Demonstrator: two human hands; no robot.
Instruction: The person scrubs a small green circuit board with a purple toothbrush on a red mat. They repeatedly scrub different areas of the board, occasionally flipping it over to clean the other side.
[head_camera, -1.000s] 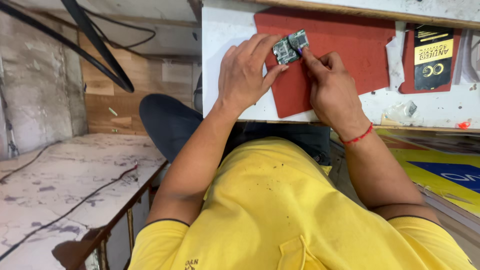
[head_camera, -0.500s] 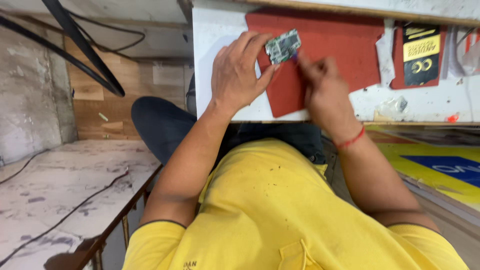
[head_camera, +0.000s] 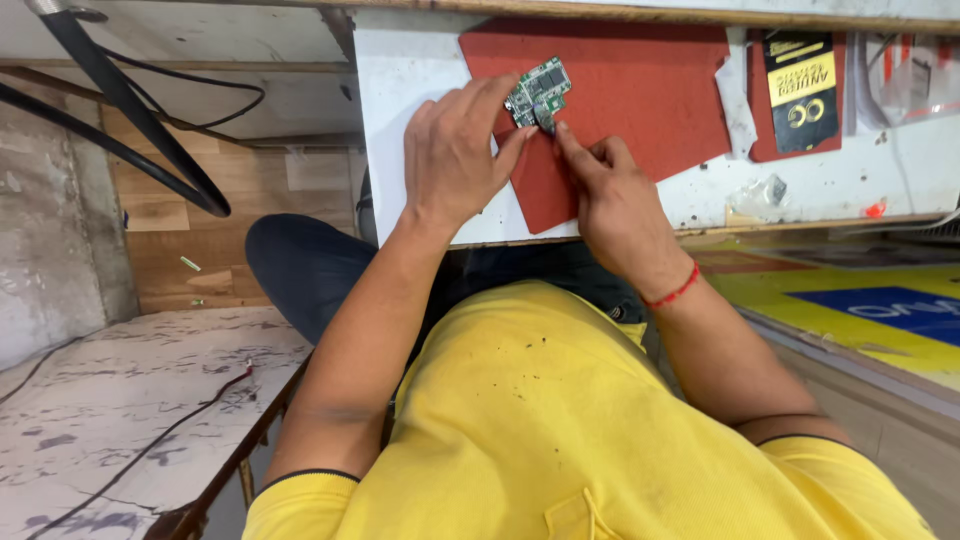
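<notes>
1. The person wears a yellow short-sleeved shirt (head_camera: 540, 420), its cloth speckled with small dark spots across the front.
2. Each sleeve ends in a thin dark band of trim; one band shows on the left sleeve (head_camera: 300, 478), another on the right sleeve (head_camera: 800, 440).
3. A placket or collar fold in the same yellow runs at the lower middle of the shirt.
4. A thin red thread bracelet (head_camera: 672, 294) circles the right wrist.
5. Dark blue trousers (head_camera: 300, 270) cover the legs.
6. Both forearms are bare below the sleeves, and the left hand (head_camera: 455, 155) and right hand (head_camera: 612, 205) wear no gloves.
</notes>
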